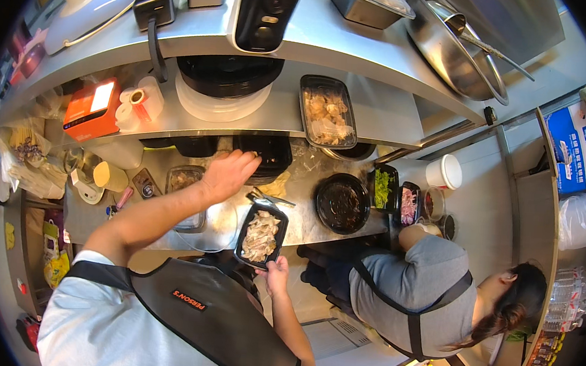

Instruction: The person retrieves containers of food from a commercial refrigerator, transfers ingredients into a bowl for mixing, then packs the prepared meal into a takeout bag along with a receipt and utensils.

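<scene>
My right hand [275, 274] grips the near edge of a black plastic tray filled with pale sliced meat [261, 236]. Metal tongs [266, 196] lie at the tray's far end. My left hand [231, 173] is stretched out over the steel counter, at the near left side of a black container [269, 158]; whether its fingertips touch or hold anything is hard to tell. A clear-lidded container [182, 177] stands under and beside my left forearm. To the right of the tray is a round black bowl [343, 203] with dark residue.
A co-worker in a grey shirt [419, 286] stands close at my right, near containers of green herbs [385, 189] and sliced onion [409, 205]. A steel shelf [381, 107] overhangs the counter, holding a lidded food container [328, 111] and an orange device [92, 109].
</scene>
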The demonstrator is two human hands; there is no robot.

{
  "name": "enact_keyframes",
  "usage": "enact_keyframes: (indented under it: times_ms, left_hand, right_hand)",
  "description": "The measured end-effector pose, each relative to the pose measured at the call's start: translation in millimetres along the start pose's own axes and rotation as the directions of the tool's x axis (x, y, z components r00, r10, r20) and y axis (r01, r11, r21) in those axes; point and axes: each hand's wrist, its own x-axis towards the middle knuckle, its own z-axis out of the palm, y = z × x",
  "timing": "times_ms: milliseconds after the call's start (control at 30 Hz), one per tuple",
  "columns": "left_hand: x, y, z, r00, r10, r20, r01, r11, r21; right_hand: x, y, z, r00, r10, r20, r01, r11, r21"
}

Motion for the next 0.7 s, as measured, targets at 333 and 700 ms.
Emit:
enact_keyframes:
  times_ms: [333,700]
  left_hand:
    - [-12.0,44.2,14.7,0.854,-0.517,-0.064,0.493,0.842,-0.220]
    - [20.6,87.7,-44.5,0.781,-0.595,-0.188,0.483,0.767,-0.423]
  right_hand:
    - [42.6,-38.7,-49.3,0.995,-0.098,0.027,0.101,0.982,-0.162]
    - [30.4,-70.7,-111.1,0.958,0.068,0.279,0.025,0.949,-0.316]
